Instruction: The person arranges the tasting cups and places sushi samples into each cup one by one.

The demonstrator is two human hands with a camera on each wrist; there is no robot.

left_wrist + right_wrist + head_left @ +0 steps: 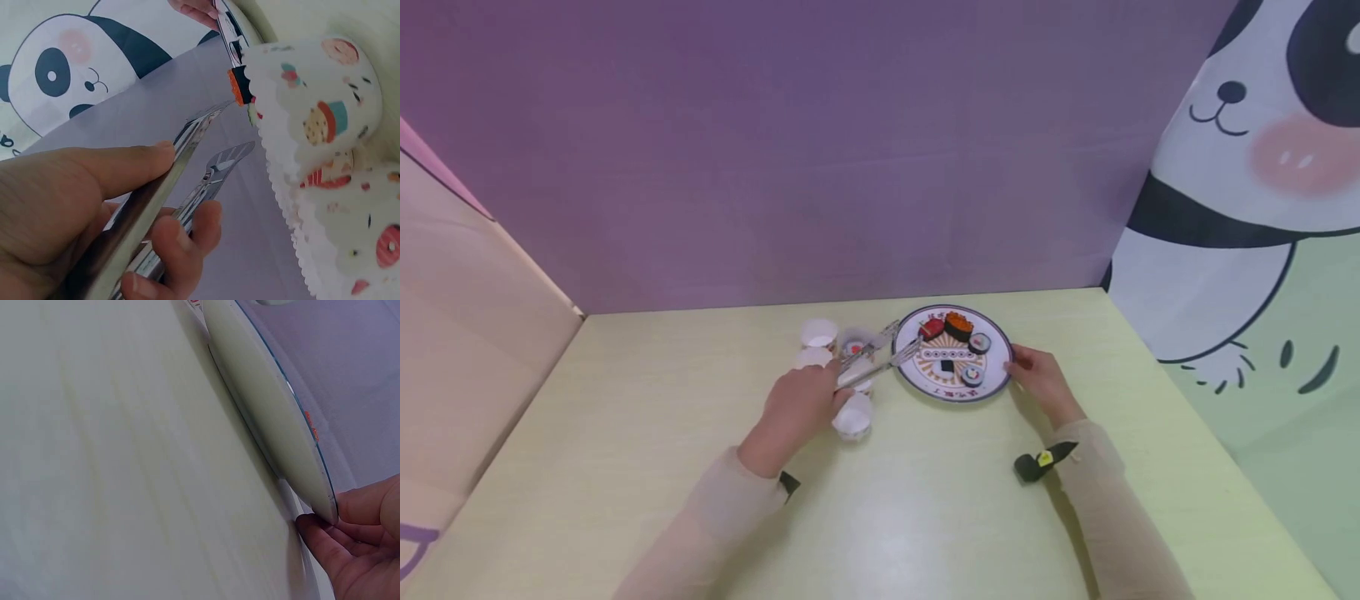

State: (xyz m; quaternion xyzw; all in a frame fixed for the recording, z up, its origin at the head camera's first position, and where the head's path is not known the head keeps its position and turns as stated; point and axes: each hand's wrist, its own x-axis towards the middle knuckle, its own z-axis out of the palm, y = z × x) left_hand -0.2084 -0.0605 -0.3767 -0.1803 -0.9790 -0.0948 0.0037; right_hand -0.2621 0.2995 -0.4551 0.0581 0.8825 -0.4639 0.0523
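My left hand [801, 404] grips a pair of metal tongs [880, 364], thumb on one arm and fingers on the other. Their fork-shaped tips are spread, with nothing between them, and reach over the left rim of a round plate [917, 379]. On that plate sit several sushi pieces, among them an orange-topped roll [958, 325], a red-topped piece [932, 329] and a white roll [972, 376]. My right hand [1041, 379] pinches the plate's right rim between thumb and fingers. Printed paper cups [319, 106] stand beside and below the tongs.
Several white paper cups cluster left of the plate; one cup [855, 346] holds a small sushi piece, and another cup [853, 419] stands nearest me. The pale table [625, 458] ends at a purple backdrop [775, 167], with a panda-printed sheet [1210, 292] at right.
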